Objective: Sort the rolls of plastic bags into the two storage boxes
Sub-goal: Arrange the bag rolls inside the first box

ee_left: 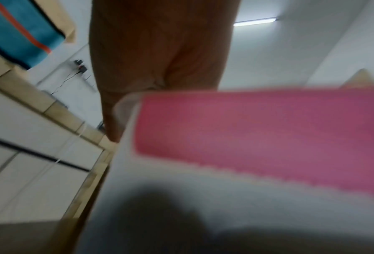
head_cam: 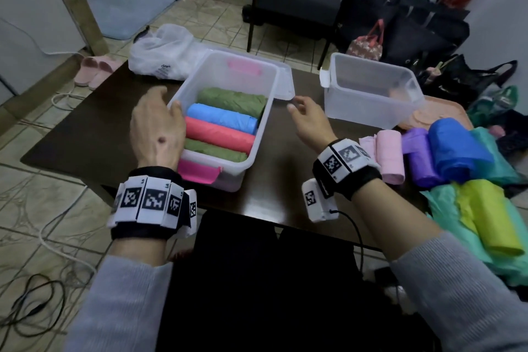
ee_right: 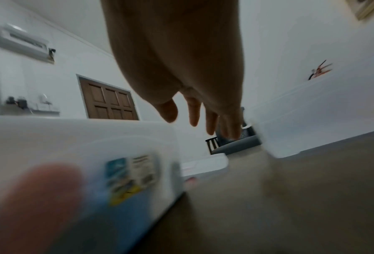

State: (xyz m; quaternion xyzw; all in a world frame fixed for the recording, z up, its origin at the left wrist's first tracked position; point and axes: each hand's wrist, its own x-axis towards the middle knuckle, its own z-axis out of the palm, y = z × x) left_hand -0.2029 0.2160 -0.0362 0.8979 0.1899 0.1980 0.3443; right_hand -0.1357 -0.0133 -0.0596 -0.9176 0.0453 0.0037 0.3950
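Grey sleeves and tagged wristbands fill the near edge of the head view, and from them both hands reach forward over the dark table (head_cam: 285, 180). Left hand (head_cam: 158, 126) rests on the left rim of the nearer storage box (head_cam: 258, 134), thumb hooked over the edge, gripping the wall; the left wrist view is too blurred to confirm more than skin against white plastic and a pink latch. Right hand (head_cam: 307, 118) hovers with fingers relaxed and spread, holding nothing, between that box and the second storage box (head_cam: 371, 111), close to the lid corner jutting from the first.

Inside the nearer box four rolls lie side by side: green roll (head_cam: 231, 100), blue roll (head_cam: 223, 117), red roll (head_cam: 220, 134) and another green one nearest the person. The second box looks empty, though its translucent walls make that uncertain.

Unsorted rolls sit well to the right: pink roll (head_cam: 390, 157), purple roll (head_cam: 420, 157), large blue roll (head_cam: 457, 151) and yellow roll (head_cam: 491, 223), the last lying on loose teal bags (head_cam: 445, 208).

These rolls should be light, soft and somewhat slick, giving under pressure. A full wrap around the middle of the cylinder seems safest; pinching an outer layer or loose tail would likely unwind it. The purple and pink rolls touch, so lifting one may nudge the other.
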